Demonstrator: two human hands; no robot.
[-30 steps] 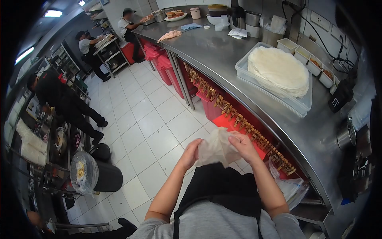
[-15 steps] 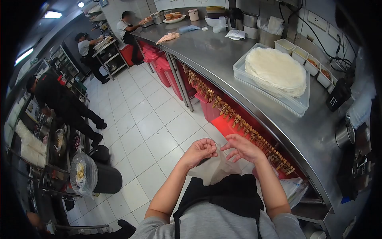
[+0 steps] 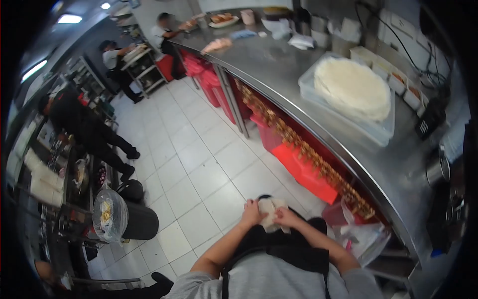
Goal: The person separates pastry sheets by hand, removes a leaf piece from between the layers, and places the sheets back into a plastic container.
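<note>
Low in front of my black apron (image 3: 298, 254), both hands are on a thin, whitish, crumpled sheet (image 3: 269, 209); whether it is plastic or cloth I cannot tell. My left hand (image 3: 253, 213) has its fingers closed on the sheet's left side. At the right side, my right hand (image 3: 286, 218) pinches it with bent fingers. On the steel counter (image 3: 279, 65) to the right, a tall stack of thin, round white sheets (image 3: 352, 89) lies on a clear plastic tub (image 3: 343, 117).
Small containers (image 3: 383, 67) line the counter's back. Clips (image 3: 298, 142) hang along its edge above red bins (image 3: 211, 89). A black bin (image 3: 141, 223) with a clear liner stands left on the tiled floor. One co-worker (image 3: 84, 119) bends at left; two people work farther back.
My hands have dropped closer to my apron. My right hand, spread open earlier, has closed on the sheet, which is now bunched between both hands. The view has shifted slightly.
</note>
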